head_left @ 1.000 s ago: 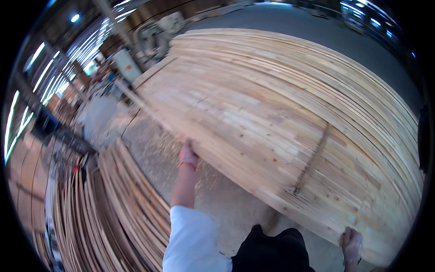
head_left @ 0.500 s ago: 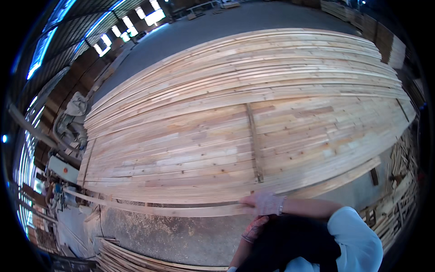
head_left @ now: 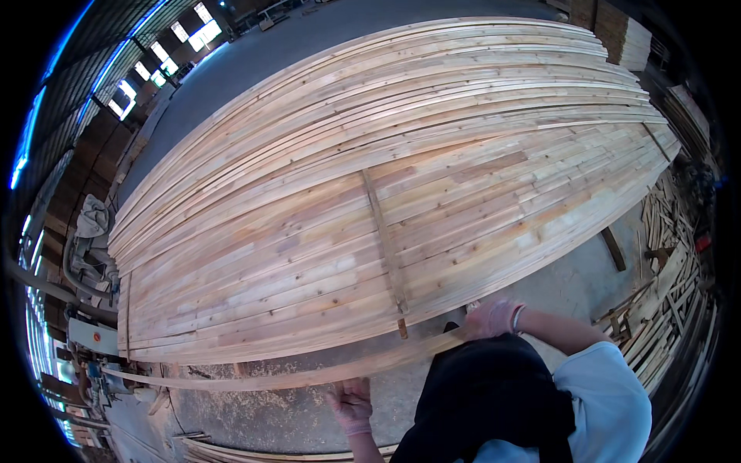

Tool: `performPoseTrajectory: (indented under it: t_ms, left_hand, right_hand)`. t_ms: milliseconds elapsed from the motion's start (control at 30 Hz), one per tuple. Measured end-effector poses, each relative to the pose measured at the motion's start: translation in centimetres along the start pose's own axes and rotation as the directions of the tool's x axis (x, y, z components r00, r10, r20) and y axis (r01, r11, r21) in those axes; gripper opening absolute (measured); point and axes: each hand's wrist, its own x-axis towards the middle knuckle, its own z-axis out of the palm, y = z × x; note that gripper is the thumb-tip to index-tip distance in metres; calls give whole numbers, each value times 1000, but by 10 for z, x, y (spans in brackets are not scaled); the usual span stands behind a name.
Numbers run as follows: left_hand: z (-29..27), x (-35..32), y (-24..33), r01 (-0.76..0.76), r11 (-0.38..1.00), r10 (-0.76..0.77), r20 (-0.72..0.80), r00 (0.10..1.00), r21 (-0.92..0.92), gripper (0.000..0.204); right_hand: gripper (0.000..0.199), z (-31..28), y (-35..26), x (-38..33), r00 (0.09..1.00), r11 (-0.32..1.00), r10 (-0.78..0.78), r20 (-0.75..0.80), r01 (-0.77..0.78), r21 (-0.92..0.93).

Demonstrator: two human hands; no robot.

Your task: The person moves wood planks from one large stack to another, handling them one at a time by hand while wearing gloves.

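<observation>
A long, thin wooden board (head_left: 293,378) runs from the machine at the left towards my body, its near end hidden behind dark clothing. My right hand (head_left: 495,318), in a pale glove, is closed around the board close to its near end. My left hand (head_left: 352,404), also gloved, is at the board's lower edge with the palm turned up and fingers loosely apart; whether it touches the board is hard to see. Just beyond lies a wide, layered stack of long jointed planks (head_left: 309,270), with a narrow crosswise batten (head_left: 382,239) on top.
A machine with a pale control box (head_left: 94,336) and hoses stands at the left. Loose wood strips (head_left: 664,301) are piled at the right, and more strips (head_left: 255,454) lie at the bottom. Sawdust covers the floor (head_left: 255,409) below the board. A dark wooden bearer (head_left: 614,248) protrudes beneath the stack.
My hands have moved apart: the right shifted right along the board, the left moved left and came out from beside my body. The view has shifted, and the board now stands off from the stack.
</observation>
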Motion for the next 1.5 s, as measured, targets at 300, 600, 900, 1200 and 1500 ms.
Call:
performPoseTrajectory:
  t_ms: [300,600,900,1200,1500]
  left_hand:
    - [69,8,-109,517,762,-536,-69,841,391,66]
    - [37,29,-47,-81,997,66,-585,808,1,49]
    - [58,11,-100,-122,937,-136,-665,734,-327,55]
    - [17,-21,-117,-15,913,-198,-476,857,-407,42]
    - [20,10,-105,208,935,-284,-259,923,-287,39]
  right_hand:
    - [37,-86,-20,71,707,840,-495,-505,538,-70]
    - [30,-253,250,140,647,740,93,-756,-553,-382]
    - [20,-272,371,250,527,504,549,-649,-828,-247]
    - [19,-267,334,201,570,568,485,-663,-782,-258]
    - [30,-166,205,68,896,726,336,-290,-442,-526]
